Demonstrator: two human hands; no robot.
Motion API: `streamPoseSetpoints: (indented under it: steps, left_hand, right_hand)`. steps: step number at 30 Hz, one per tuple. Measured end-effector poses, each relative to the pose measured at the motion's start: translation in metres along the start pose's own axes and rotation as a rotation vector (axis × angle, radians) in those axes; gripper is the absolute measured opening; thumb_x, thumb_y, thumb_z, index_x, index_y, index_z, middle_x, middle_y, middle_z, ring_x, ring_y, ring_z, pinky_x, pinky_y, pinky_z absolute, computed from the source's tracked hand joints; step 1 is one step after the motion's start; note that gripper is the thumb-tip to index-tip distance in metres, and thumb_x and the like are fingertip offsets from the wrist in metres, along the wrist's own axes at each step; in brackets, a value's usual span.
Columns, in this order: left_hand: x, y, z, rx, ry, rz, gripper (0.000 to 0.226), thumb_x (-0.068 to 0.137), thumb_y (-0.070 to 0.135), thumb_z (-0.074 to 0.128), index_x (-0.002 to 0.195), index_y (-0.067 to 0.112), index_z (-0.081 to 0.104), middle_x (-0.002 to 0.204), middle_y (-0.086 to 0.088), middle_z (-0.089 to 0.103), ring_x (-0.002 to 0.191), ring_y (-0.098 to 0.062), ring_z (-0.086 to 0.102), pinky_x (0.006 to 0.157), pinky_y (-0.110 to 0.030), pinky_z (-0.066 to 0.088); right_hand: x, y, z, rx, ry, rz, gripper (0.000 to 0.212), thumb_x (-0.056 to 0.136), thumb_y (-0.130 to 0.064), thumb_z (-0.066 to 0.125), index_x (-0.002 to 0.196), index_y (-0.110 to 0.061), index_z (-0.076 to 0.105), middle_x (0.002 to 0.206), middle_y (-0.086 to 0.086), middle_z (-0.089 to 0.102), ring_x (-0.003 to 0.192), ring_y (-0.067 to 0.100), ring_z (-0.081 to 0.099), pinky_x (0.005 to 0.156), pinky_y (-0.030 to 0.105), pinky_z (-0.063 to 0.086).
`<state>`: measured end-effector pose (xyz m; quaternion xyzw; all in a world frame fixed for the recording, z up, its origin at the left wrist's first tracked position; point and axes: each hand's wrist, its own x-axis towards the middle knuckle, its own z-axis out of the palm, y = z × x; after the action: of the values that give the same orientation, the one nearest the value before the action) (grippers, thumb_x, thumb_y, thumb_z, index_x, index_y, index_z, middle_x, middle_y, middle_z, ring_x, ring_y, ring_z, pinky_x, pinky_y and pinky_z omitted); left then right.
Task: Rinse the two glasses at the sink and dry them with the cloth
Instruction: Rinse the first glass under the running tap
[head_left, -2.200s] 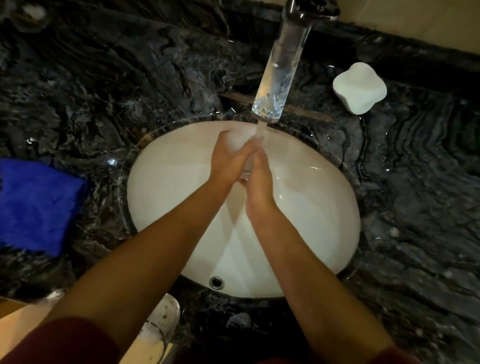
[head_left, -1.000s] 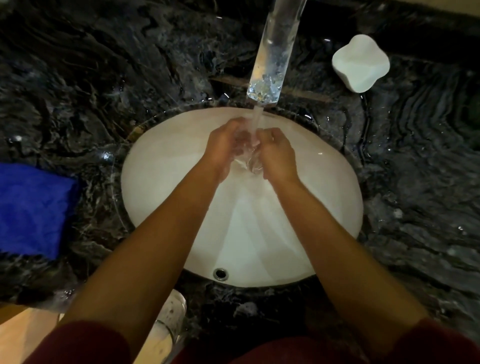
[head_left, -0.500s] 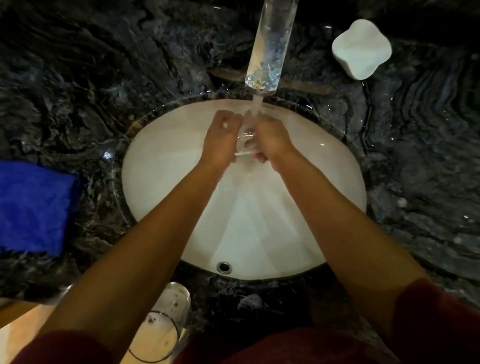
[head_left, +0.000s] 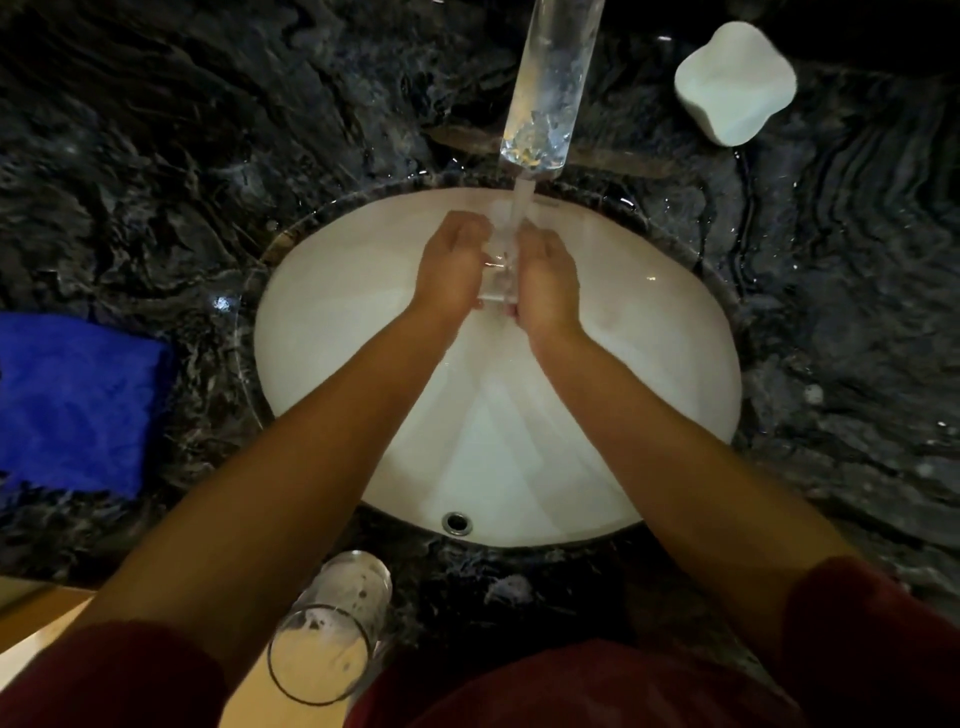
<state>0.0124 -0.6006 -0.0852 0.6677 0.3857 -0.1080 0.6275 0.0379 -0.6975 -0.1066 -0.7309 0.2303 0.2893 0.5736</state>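
Glass (head_left: 497, 278) number one, clear and hard to make out, is held between the two hands over the far part of the white oval sink basin (head_left: 332, 332), directly under the stream of water (head_left: 521, 208) that falls from the tap spout (head_left: 550, 88). The left hand (head_left: 452, 265) is curled against the glass on its left side and the right hand (head_left: 545, 283) is curled against it on the right, so that only a narrow strip of glass is seen between them; whether it is upright or tilted cannot be told. The second glass (head_left: 332, 629) is seen standing at the near edge of the dark marble counter (head_left: 156, 156), just left of the sink's overflow hole (head_left: 457, 522) and below the left forearm, with whitish streaks on its wall. A folded blue cloth (head_left: 72, 405) is laid on the counter left of the basin, well apart from both hands. A white lobed container (head_left: 735, 83) is set on the counter to the right of the spout. Dark red sleeves (head_left: 872, 639) are seen at the bottom.
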Motion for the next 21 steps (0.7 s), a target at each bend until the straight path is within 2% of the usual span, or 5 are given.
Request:
streamPoseSetpoints:
  steps: [2, 9, 12, 17, 21]
  left_hand:
    - [-0.001, 0.004, -0.002, -0.015, -0.1, -0.188, 0.023, 0.104, 0.035, 0.043, 0.109, 0.02, 0.059, 0.097, -0.005, 0.065, 0.064, -0.015, 0.054, 0.052, -0.023, 0.039]
    - [0.006, -0.009, -0.016, -0.274, -0.269, -0.489, 0.026, 0.097, 0.041, 0.048, 0.088, 0.018, 0.056, 0.069, -0.007, 0.056, 0.046, -0.017, 0.042, 0.038, -0.018, 0.024]
    - [0.0, -0.008, -0.012, -0.177, -0.21, -0.366, 0.029, 0.101, 0.041, 0.044, 0.095, 0.018, 0.061, 0.076, -0.007, 0.062, 0.045, -0.015, 0.045, 0.041, -0.021, 0.028]
    - [0.0, -0.001, -0.018, 0.049, -0.079, 0.09, 0.01, 0.102, 0.03, 0.051, 0.102, 0.026, 0.06, 0.099, -0.005, 0.064, 0.066, -0.014, 0.055, 0.046, -0.019, 0.042]
    - [0.005, -0.007, -0.023, 0.009, -0.112, 0.295, 0.016, 0.089, 0.026, 0.068, 0.104, 0.03, 0.063, 0.108, 0.001, 0.065, 0.091, -0.015, 0.062, 0.063, -0.026, 0.052]
  right_hand:
    - [-0.002, 0.014, -0.004, -0.093, 0.085, -0.186, 0.034, 0.097, -0.05, 0.046, 0.097, -0.02, 0.062, 0.087, -0.001, 0.069, 0.081, 0.02, 0.068, 0.071, 0.042, 0.058]
    - [0.001, 0.03, -0.014, -0.56, -0.002, -0.97, 0.028, 0.096, -0.033, 0.056, 0.115, -0.016, 0.069, 0.117, 0.006, 0.065, 0.106, 0.024, 0.061, 0.076, 0.03, 0.048]
    - [0.007, 0.015, -0.018, -0.584, 0.001, -0.749, 0.024, 0.095, -0.037, 0.054, 0.102, -0.022, 0.071, 0.099, -0.002, 0.071, 0.087, 0.016, 0.067, 0.07, 0.031, 0.052]
    - [0.013, -0.025, -0.025, 0.005, -0.397, 0.206, 0.036, 0.103, -0.045, 0.044, 0.097, -0.017, 0.066, 0.085, 0.005, 0.068, 0.05, 0.02, 0.058, 0.043, 0.021, 0.038]
    - [0.023, -0.024, -0.033, 0.189, -0.565, 0.288, 0.047, 0.101, -0.058, 0.041, 0.11, -0.017, 0.062, 0.086, 0.005, 0.057, 0.043, 0.011, 0.04, 0.037, 0.016, 0.022]
